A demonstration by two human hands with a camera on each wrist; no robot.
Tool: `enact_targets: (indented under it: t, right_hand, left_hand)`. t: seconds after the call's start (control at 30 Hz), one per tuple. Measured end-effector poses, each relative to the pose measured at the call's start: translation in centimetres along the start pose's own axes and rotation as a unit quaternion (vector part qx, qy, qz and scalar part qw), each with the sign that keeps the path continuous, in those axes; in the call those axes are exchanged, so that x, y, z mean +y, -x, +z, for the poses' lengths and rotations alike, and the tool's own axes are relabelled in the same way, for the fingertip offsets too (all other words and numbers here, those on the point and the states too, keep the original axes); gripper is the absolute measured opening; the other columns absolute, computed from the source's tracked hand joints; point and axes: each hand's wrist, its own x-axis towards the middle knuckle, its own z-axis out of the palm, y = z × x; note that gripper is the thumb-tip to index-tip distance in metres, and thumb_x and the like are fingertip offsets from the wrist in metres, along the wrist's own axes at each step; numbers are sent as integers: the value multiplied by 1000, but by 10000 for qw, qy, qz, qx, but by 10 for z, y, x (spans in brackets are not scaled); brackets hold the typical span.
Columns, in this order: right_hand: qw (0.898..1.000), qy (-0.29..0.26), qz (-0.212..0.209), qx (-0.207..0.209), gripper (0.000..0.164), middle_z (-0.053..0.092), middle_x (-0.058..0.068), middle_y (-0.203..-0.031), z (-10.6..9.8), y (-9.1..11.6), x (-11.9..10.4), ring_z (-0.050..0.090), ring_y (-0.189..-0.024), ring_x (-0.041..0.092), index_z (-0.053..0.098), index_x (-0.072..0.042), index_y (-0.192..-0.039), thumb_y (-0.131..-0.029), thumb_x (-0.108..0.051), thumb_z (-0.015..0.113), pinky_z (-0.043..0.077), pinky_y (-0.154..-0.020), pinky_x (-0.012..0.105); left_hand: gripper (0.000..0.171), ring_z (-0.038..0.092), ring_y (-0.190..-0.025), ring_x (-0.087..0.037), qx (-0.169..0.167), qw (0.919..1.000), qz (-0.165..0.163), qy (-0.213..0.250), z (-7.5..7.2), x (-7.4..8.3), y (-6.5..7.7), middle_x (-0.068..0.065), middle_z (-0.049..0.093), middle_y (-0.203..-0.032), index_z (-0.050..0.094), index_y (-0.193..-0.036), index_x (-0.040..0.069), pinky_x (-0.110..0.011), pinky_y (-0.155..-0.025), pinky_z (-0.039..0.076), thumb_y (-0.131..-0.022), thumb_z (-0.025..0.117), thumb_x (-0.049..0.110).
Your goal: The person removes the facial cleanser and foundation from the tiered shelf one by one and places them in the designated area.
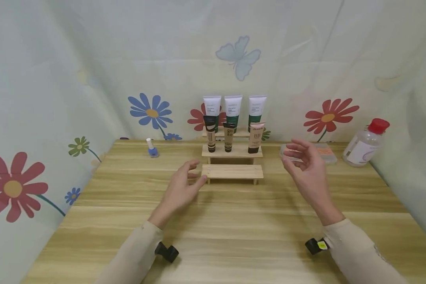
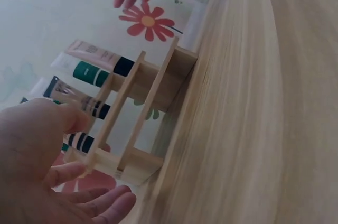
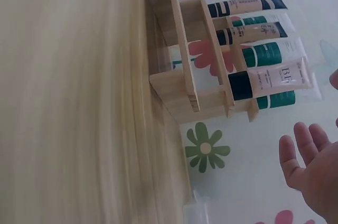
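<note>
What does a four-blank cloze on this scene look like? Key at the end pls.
1. The wooden stand has ____ tiers (a number).
2. The white-and-green tubes stand on the ____ tier: top, middle or bottom.
3. The cap of the clear bottle is colored ____.
4. The right hand holds ____: a tube, a bottle or nothing.

Missing words: three; top; red; nothing.
</note>
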Motion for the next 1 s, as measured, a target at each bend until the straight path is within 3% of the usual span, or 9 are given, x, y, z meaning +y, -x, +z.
enact_targets:
  t: [0.13, 0.37, 0.63, 1.0]
  right_hand:
    - [9987, -465, 145, 122, 52, 69, 3, -133, 15, -16, 11, 71, -121, 25, 60, -11, -153, -105, -6, 77, 64, -94, 17]
    - [9940, -1026, 339, 172, 52, 68, 20, -137, 44, -40, 27, 73, -117, 24, 63, -13, -151, -103, -7, 81, 66, -93, 20]
    - [9930, -1117, 351, 160, 54, 69, 21, -137, 68, -52, 35, 71, -116, 23, 62, -7, -152, -102, -9, 84, 65, -92, 20]
    - [9938, -918, 558, 287, 51, 70, 18, -135, 81, -53, 37, 68, -117, 23, 62, -7, -150, -104, -13, 83, 63, -95, 20]
  left_hand:
    - [52, 71, -132, -35, 129, 9975, -337, 603, 5, -7, -9, -16, 64, -154, 57, -158, 15, -56, -107, 65, -111, 72, 31]
    - [40, 76, -117, -31, 314, 9819, -704, 1729, 16, -20, -22, -17, 73, -136, 66, -148, 9, -38, -92, 72, -109, 73, 16]
    - [27, 78, -105, -27, 343, 9738, -659, 2148, 24, -31, -30, -17, 75, -121, 74, -133, 9, -37, -86, 73, -107, 75, 8]
    - [27, 80, -101, -28, 123, 9664, -505, 2517, 23, -42, -34, -20, 78, -117, 75, -134, 8, -38, -88, 73, -107, 76, 6]
